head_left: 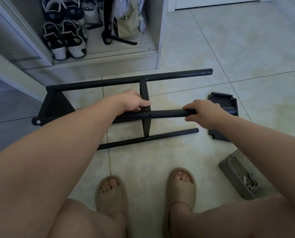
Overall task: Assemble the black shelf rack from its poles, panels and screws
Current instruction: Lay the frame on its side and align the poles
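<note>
The partly built black rack lies on its side on the tiled floor. A far pole (pixel 126 80), a middle pole (pixel 164 114) and a near pole (pixel 148 138) run left to right. A triangular end panel (pixel 55 104) joins them at the left, and a middle panel (pixel 145 95) stands edge-on across them. My left hand (pixel 134 102) grips the middle panel where it meets the middle pole. My right hand (pixel 203 111) is curled round the middle pole near its right end. A loose black panel (pixel 224 100) lies flat behind that end.
A grey tray (pixel 236 176) with screws and washers (pixel 252 184) sits on the floor at the right. My feet in beige slippers (pixel 180 182) stand just before the rack. An open cabinet with shoes (pixel 64 38) and a bag (pixel 128 23) is behind.
</note>
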A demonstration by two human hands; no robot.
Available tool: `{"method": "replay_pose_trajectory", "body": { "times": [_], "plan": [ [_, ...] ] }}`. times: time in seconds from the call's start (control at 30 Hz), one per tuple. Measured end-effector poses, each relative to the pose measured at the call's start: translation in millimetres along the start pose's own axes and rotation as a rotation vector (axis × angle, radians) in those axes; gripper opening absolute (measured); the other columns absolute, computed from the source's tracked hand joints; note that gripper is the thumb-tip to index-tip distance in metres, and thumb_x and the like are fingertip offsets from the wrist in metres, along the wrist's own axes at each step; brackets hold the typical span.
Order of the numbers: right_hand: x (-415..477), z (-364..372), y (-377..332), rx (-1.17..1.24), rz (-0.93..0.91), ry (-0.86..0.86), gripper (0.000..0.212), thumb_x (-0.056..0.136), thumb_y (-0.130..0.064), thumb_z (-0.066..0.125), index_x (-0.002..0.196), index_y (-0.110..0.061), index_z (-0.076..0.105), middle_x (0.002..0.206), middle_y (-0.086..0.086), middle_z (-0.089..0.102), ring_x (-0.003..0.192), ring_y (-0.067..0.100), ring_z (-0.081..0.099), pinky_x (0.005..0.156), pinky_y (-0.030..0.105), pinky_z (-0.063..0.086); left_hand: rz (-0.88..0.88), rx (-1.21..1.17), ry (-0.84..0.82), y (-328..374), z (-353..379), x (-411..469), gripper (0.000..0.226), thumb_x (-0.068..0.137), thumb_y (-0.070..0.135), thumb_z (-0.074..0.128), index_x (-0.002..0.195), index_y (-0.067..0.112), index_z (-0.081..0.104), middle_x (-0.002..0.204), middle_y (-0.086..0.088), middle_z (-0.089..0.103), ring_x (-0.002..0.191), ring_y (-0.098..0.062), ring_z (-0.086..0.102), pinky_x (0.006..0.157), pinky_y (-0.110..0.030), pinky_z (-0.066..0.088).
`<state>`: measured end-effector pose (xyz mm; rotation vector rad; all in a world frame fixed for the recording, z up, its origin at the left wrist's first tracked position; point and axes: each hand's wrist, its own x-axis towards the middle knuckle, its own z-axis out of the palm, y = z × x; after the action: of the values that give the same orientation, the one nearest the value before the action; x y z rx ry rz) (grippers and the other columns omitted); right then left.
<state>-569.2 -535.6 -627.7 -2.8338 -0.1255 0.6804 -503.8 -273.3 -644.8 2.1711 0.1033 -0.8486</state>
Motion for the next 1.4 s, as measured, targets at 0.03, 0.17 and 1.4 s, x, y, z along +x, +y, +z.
{"method": "replay_pose_trajectory", "body": {
  "times": [0.03, 0.17, 1.4],
  "plan": [
    [0.0, 0.1, 0.0, -0.001, 0.005, -0.010, 0.012, 0.100, -0.031, 0.061, 0.110, -0.029, 0.066, 0.103, -0.003, 0.060, 0.097, 0.023, 0.054, 0.085, 0.040, 0.030, 0.006, -0.004, 0.002, -1.3, 1.3, -0.1, 0.028, 0.090, 0.036, 0.073, 0.094, 0.008, 0.073, 0.099, -0.010, 0.075, 0.089, -0.026, 0.066, 0.095, -0.040, 0.049],
    [-1.2, -3.1, -0.1, 0.038, 0.021, -0.063, 0.015, 0.099, -0.033, 0.062, 0.113, -0.034, 0.067, 0.104, -0.002, 0.064, 0.101, 0.022, 0.055, 0.087, 0.041, 0.033, 0.012, -0.024, -0.010, -5.3, 3.8, -0.9, 0.021, 0.090, 0.033, 0.073, 0.082, 0.014, 0.070, 0.082, 0.001, 0.072, 0.080, -0.020, 0.064, 0.085, -0.033, 0.049],
    [-13.8, -9.3, -19.6, 0.003, 0.054, -0.178, 0.015, 0.096, -0.029, 0.067, 0.111, -0.030, 0.068, 0.093, 0.000, 0.065, 0.085, 0.020, 0.060, 0.090, 0.044, 0.055, -0.018, -0.119, -0.013, -32.3, 9.9, -15.8, 0.019, 0.092, 0.026, 0.072, 0.102, 0.011, 0.070, 0.102, -0.008, 0.075, 0.087, -0.018, 0.071, 0.082, -0.030, 0.055]
  ]
}}
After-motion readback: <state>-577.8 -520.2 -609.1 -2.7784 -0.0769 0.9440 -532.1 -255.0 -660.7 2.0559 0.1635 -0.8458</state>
